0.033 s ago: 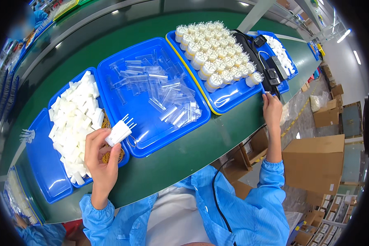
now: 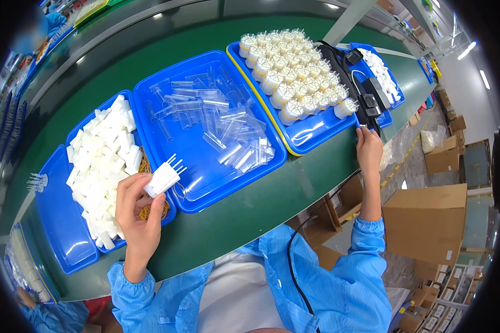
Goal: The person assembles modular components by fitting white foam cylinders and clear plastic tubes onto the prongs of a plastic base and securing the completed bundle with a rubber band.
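Observation:
My left hand [image 2: 137, 213] pinches a small white block with several thin white prongs [image 2: 164, 178] between thumb and fingers. It is raised over the near edge of a blue tray heaped with white blocks [image 2: 103, 166]. Brown rubber bands [image 2: 144, 166] show partly behind that hand. My right hand [image 2: 369, 147] is closed at the near right corner of a blue tray with a yellow rim [image 2: 311, 141], fingertips pressed together. Whatever those fingertips hold is too small to make out. Bundled white cylinders with clear tops [image 2: 294, 77] stand in rows in that tray.
Clear plastic tubes [image 2: 205, 114] lie loose in the large middle tray [image 2: 200, 202]. Far left sits another blue tray [image 2: 66, 233] beside a pronged clear piece [image 2: 37, 182]. Black devices with cables [image 2: 368, 100] lie at the right. Cardboard boxes [image 2: 425, 222] stand beyond the green table's edge.

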{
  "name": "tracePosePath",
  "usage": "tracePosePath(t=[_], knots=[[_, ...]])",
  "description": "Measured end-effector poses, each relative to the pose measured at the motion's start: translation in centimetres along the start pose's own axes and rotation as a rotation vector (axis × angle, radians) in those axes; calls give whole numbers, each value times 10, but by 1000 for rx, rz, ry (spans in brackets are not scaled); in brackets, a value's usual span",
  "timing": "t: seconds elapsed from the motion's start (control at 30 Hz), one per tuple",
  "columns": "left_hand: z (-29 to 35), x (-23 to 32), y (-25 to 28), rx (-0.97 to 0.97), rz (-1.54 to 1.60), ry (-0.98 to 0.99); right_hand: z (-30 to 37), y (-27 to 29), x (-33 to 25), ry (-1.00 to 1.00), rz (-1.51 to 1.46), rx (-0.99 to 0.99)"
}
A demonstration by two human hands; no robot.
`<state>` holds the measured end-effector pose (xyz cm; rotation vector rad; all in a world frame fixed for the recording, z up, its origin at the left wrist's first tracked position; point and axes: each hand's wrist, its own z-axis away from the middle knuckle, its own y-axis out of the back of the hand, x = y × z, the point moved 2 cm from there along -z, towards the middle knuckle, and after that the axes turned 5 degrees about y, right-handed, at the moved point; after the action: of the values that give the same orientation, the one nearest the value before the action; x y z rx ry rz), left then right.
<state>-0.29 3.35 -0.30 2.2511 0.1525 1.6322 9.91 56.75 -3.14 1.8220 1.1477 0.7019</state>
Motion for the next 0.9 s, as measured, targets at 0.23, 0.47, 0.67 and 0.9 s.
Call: tracePosePath(t=[0.23,0.47,0.67,0.9], knots=[[0,0,2,43,-31,-7,0,-3,-1,45,-61,5],[-4,0,-8,33,-38,-25,2,1,-11,46,-35,22],[-3,1,-1,51,-19,-31,5,2,-13,65,15,68],[-10,4,21,142,145,-25,7,61,-149,189,-417,152]])
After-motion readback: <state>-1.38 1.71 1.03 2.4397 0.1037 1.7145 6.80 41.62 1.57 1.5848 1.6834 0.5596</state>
